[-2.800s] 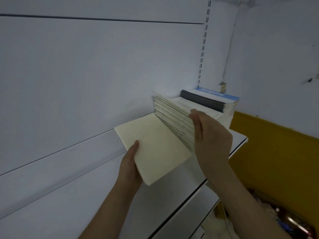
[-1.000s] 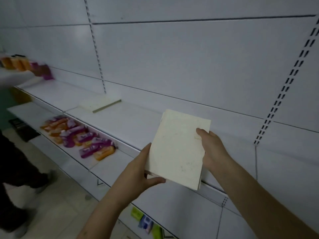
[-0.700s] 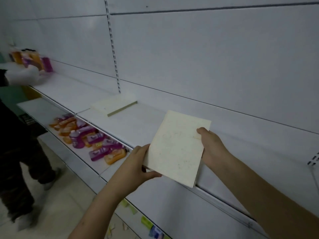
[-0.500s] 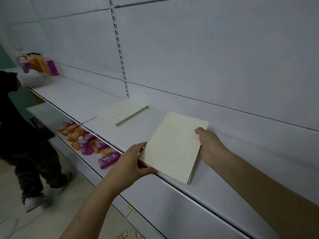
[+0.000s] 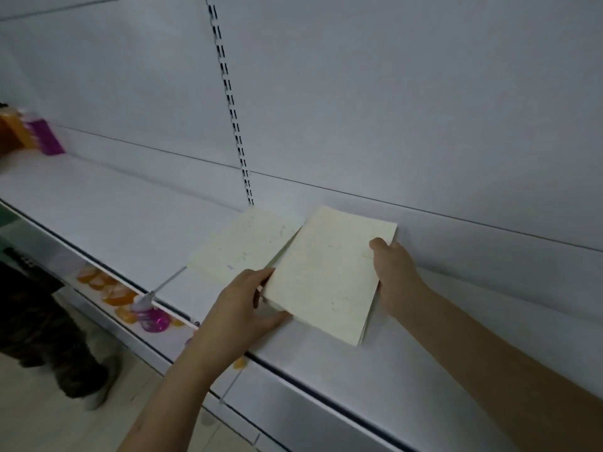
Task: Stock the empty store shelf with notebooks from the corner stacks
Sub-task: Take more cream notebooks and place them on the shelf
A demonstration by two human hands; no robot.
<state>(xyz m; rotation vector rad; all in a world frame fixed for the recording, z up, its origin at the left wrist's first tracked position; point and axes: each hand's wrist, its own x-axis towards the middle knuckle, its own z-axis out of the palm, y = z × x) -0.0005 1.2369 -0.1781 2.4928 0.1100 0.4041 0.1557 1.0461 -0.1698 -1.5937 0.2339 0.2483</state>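
Observation:
I hold a thin stack of cream notebooks (image 5: 329, 272) low over the white shelf (image 5: 107, 210), tilted, just right of another cream notebook stack (image 5: 243, 246) that lies flat on the shelf. My left hand (image 5: 241, 308) grips the held stack's near left corner. My right hand (image 5: 393, 277) grips its right edge, thumb on the cover. The held stack's left edge overlaps the lying stack. Whether its underside touches the shelf is hidden.
A slotted upright (image 5: 231, 102) runs down the white back panel behind the lying stack. Orange and purple packets (image 5: 36, 137) stand at the shelf's far left, and more lie on the lower shelf (image 5: 137, 305). Another person's leg and shoe (image 5: 65, 353) are at bottom left.
I have carried the cream stack left along the shelf from the corner and brought it down beside the stack that lies there. Both hands keep their grip.

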